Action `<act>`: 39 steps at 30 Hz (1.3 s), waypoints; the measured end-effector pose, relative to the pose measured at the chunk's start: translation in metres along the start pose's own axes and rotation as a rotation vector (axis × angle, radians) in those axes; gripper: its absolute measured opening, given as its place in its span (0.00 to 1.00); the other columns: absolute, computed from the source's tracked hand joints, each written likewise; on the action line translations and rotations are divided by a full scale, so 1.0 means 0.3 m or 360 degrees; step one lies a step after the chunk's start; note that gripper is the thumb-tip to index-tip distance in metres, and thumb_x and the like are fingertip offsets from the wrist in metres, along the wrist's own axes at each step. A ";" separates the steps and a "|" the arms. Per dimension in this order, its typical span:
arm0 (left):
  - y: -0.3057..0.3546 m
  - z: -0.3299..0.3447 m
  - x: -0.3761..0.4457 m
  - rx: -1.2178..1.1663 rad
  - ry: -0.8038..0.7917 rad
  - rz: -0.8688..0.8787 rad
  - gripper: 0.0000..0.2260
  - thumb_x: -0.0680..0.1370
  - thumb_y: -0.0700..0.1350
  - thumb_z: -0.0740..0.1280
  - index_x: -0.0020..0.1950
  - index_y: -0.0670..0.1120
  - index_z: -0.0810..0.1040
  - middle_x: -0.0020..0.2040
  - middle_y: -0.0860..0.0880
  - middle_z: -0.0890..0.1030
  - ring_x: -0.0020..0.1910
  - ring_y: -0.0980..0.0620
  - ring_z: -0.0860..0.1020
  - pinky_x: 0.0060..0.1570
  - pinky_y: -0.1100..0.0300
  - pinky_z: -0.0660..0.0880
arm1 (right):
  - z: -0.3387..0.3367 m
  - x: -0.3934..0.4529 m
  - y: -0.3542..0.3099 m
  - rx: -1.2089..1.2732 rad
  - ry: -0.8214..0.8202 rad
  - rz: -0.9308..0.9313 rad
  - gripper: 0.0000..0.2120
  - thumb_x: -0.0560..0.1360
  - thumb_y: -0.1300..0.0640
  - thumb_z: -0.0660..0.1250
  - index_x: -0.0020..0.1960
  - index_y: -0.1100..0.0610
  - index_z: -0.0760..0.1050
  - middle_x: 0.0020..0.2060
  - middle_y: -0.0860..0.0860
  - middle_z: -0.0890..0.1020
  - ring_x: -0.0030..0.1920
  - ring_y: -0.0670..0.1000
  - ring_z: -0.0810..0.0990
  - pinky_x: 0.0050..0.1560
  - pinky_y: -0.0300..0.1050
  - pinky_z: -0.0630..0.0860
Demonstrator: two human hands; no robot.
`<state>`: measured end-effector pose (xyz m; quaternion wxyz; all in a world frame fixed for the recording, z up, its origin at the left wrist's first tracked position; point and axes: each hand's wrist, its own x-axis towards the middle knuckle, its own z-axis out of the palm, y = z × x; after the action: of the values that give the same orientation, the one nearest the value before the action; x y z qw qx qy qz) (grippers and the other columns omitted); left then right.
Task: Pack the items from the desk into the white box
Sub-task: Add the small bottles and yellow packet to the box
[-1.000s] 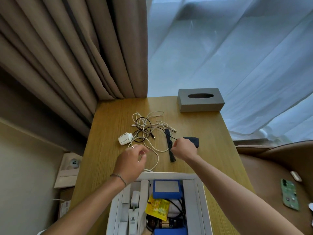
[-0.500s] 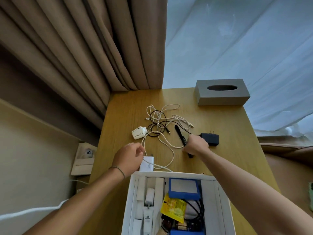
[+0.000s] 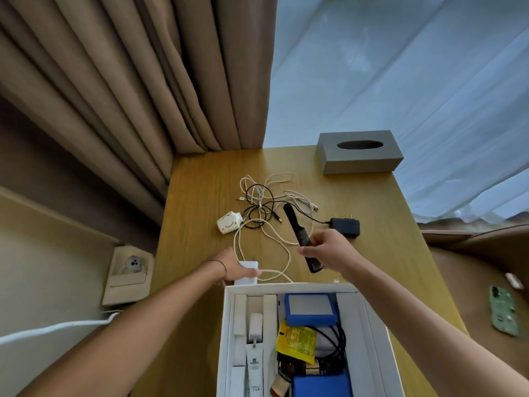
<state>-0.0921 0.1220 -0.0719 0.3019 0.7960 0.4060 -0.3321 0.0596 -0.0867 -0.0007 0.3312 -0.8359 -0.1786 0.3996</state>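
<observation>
Fingers of the right hand pinched the black comb, its long axis slanting toward the white box just nearer. The left hand gripped the white charger beside the box's far rim.

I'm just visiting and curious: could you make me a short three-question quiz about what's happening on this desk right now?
1. True or false: the right hand holds the black comb.
2. What does the left hand grip? A) grey tissue box B) white charger C) black adapter
3. Fill in: the yellow packet lies inside the white ____.

Key: 1 true; 2 B; 3 box.
</observation>
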 end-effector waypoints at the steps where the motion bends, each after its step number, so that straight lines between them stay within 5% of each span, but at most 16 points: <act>1: 0.004 -0.002 0.005 -0.0020 -0.0005 0.0010 0.55 0.57 0.76 0.70 0.74 0.45 0.62 0.45 0.48 0.79 0.34 0.52 0.80 0.34 0.59 0.80 | 0.001 -0.023 -0.004 0.0023 0.0001 -0.0009 0.09 0.75 0.52 0.74 0.41 0.53 0.77 0.35 0.48 0.80 0.35 0.43 0.79 0.32 0.34 0.72; 7: -0.010 0.025 0.063 -0.0084 0.0022 0.0102 0.54 0.59 0.71 0.76 0.76 0.45 0.60 0.64 0.45 0.75 0.44 0.53 0.78 0.36 0.59 0.79 | 0.021 -0.106 -0.020 0.0080 0.0031 -0.0066 0.10 0.75 0.52 0.74 0.39 0.53 0.77 0.34 0.48 0.80 0.35 0.43 0.80 0.35 0.36 0.71; 13: 0.007 0.065 0.060 0.0079 0.0213 0.0206 0.35 0.63 0.69 0.73 0.56 0.44 0.76 0.41 0.49 0.76 0.35 0.53 0.72 0.30 0.60 0.67 | 0.041 -0.168 -0.005 0.0089 0.0142 -0.0080 0.15 0.74 0.50 0.75 0.43 0.62 0.79 0.29 0.47 0.77 0.26 0.39 0.74 0.31 0.36 0.71; 18: 0.007 0.080 0.045 0.0129 0.0272 0.0333 0.31 0.65 0.65 0.74 0.58 0.47 0.72 0.48 0.48 0.76 0.44 0.50 0.76 0.37 0.57 0.73 | 0.065 -0.240 0.015 0.0172 0.0154 -0.0048 0.17 0.74 0.51 0.75 0.47 0.66 0.78 0.31 0.50 0.77 0.25 0.39 0.73 0.26 0.31 0.70; 22: -0.019 0.059 0.052 0.0120 0.0210 0.0417 0.31 0.65 0.62 0.77 0.59 0.47 0.72 0.52 0.48 0.77 0.49 0.49 0.76 0.45 0.55 0.77 | 0.070 -0.317 0.009 0.0250 0.0093 -0.0035 0.14 0.74 0.50 0.76 0.46 0.62 0.81 0.32 0.50 0.80 0.32 0.43 0.77 0.36 0.38 0.73; 28: -0.059 0.045 0.041 -0.0023 0.0246 0.0469 0.22 0.66 0.63 0.77 0.44 0.47 0.79 0.39 0.49 0.81 0.38 0.52 0.77 0.36 0.57 0.73 | 0.093 -0.459 0.024 0.0354 -0.0147 -0.0012 0.15 0.73 0.51 0.76 0.43 0.64 0.81 0.32 0.52 0.76 0.33 0.50 0.72 0.40 0.45 0.69; 31: -0.078 0.044 0.021 -0.0130 0.0328 0.0462 0.20 0.69 0.63 0.74 0.33 0.48 0.76 0.29 0.50 0.74 0.29 0.52 0.70 0.30 0.58 0.66 | 0.114 -0.505 0.061 0.0365 -0.0206 0.0018 0.10 0.73 0.52 0.76 0.36 0.55 0.80 0.28 0.48 0.74 0.30 0.47 0.71 0.40 0.44 0.70; 39: -0.164 0.027 -0.071 -0.0280 0.0683 0.0439 0.18 0.74 0.62 0.71 0.42 0.49 0.74 0.37 0.49 0.79 0.34 0.52 0.75 0.31 0.59 0.68 | 0.233 -0.523 0.178 0.0080 -0.0247 0.0170 0.16 0.74 0.50 0.75 0.34 0.55 0.74 0.24 0.45 0.69 0.27 0.45 0.67 0.36 0.41 0.67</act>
<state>-0.1457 0.1305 -0.0708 0.3194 0.8667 0.3758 -0.0750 -0.0903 -0.1846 0.0162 0.3156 -0.8021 -0.1487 0.4846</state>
